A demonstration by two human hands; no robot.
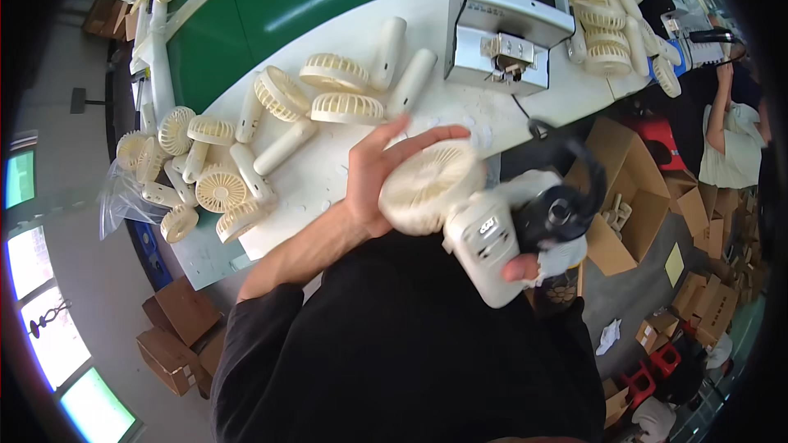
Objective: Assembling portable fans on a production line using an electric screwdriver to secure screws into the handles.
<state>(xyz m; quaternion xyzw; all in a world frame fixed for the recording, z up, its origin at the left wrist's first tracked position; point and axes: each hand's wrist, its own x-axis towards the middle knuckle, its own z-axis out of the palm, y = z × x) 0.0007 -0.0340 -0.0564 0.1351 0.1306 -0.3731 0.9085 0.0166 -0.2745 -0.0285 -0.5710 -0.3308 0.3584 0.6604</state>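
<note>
My left hand [373,176] is spread wide, palm just beside the round head of the cream fan [472,234]; my right hand [522,267] grips its handle, thumb across the lower end.

The person's bare left forearm [308,246] slants forward and inward, the left hand [371,174] held with fingers [433,137] stretched apart; of the right hand [528,267] I can make out only a fingertip [516,268].

Fans [347,108] left, machine [513,23] right, narrow gap between
</note>
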